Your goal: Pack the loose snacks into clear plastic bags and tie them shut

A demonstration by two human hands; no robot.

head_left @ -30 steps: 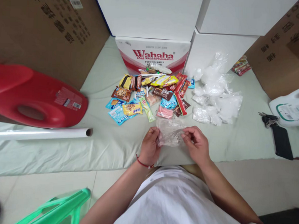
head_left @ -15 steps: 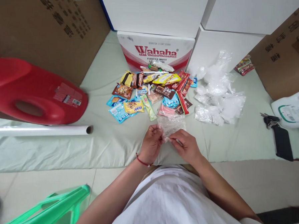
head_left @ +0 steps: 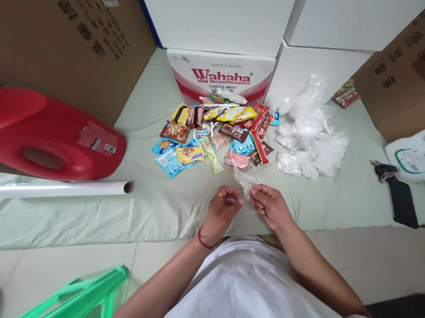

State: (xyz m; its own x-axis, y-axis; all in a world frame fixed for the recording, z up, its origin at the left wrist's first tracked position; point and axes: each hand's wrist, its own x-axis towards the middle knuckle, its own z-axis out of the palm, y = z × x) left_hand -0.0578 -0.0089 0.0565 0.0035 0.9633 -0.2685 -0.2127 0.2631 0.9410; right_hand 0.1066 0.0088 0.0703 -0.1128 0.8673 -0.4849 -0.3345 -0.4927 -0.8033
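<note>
My right hand [head_left: 271, 207] pinches a crumpled clear plastic bag [head_left: 247, 180] between thumb and fingers, near the front edge of the cloth-covered surface. Just left of the bag is my left hand [head_left: 224, 209], its fingers loosely curled and apart from the thumb, with nothing visible in it. Beyond both hands lies a pile of wrapped snacks: a pink packet [head_left: 237, 160], a green stick packet [head_left: 211, 155], a yellow cookie packet [head_left: 190, 153], a blue packet [head_left: 175, 162] and several brown and red bars. A heap of clear plastic bags [head_left: 311, 143] sits to the right of the snacks.
A Wahaha carton [head_left: 221, 64] and white boxes [head_left: 324, 70] stand behind. On the left are a red jug [head_left: 67, 144], a white roll [head_left: 61, 188] and a cardboard box [head_left: 77, 76]. At right: a white jug [head_left: 417, 155], a black phone-like object [head_left: 402, 202]. A green stool [head_left: 84, 290] stands below.
My left hand has come off the clear plastic bag and opened slightly. The bag, spread between both hands before, now hangs bunched from my right hand.
</note>
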